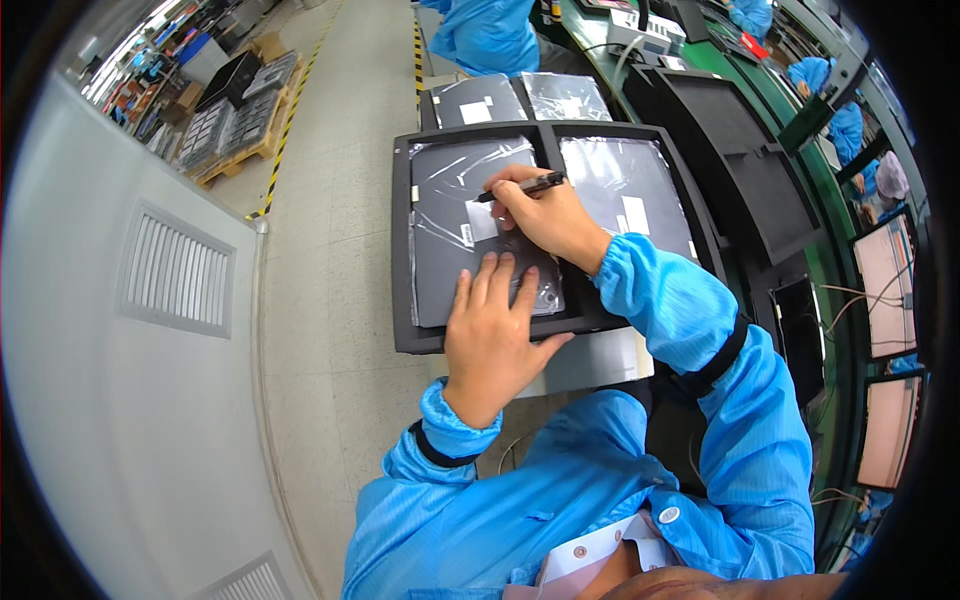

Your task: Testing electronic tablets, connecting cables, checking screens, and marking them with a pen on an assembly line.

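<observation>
A black tray (402, 270) with two compartments lies before me. In its left compartment sits a flat dark grey panel in clear film (445, 185), with a white label (482, 219) on it. My right hand (545, 215) is closed round a black marker pen (538, 184), its tip by the upper part of that label. Fingers spread, my left hand (492, 335) rests flat on the panel's lower part and the tray's near edge. A second film-wrapped panel (610, 180) fills the right compartment and bears white labels too.
Beyond the tray lie more wrapped panels (470, 102). Empty black trays (745, 160) stand at the right on a green bench (690, 60). Screens (885, 290) line the far right; a white wall (120, 400) is at the left. A person in blue (487, 35) works ahead.
</observation>
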Motion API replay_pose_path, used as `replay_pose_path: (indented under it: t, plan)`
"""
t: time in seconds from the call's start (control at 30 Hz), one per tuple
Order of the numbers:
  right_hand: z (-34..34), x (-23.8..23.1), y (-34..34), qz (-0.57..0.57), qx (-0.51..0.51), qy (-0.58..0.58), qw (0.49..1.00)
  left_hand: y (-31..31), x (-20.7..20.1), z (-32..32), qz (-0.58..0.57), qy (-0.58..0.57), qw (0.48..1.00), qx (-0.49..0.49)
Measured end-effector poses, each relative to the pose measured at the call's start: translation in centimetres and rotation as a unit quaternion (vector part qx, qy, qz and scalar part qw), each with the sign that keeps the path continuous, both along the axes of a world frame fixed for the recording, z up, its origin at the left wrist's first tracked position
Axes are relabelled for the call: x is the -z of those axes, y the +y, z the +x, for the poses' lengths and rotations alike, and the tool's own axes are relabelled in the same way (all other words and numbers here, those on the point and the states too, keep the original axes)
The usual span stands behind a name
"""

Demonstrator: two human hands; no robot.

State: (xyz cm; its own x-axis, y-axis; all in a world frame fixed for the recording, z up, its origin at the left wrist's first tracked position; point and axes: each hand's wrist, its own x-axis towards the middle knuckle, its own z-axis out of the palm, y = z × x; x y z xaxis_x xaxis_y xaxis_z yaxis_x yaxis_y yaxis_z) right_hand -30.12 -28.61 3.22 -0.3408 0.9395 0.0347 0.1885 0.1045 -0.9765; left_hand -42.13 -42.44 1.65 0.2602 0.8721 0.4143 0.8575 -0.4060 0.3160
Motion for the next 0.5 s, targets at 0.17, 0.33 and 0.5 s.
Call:
replay_pose_path:
  t: [0.17,0.33,0.5]
  plan:
    - [0.0,0.8,-0.1,0.009,0.007,-0.047,0.999,-0.2,0.4,-0.2,0.012,-0.011,1.000,-0.009]
    - [0.3,0.1,-0.5,0.000,-0.034,-0.059,0.998,-0.3,0.4,-0.2,0.007,-0.013,1.000,-0.005]
    - [-0.6,0.0,-1.0,-0.020,-0.029,-0.081,0.996,-0.2,0.2,-0.1,0.007,-0.015,1.000,-0.006]
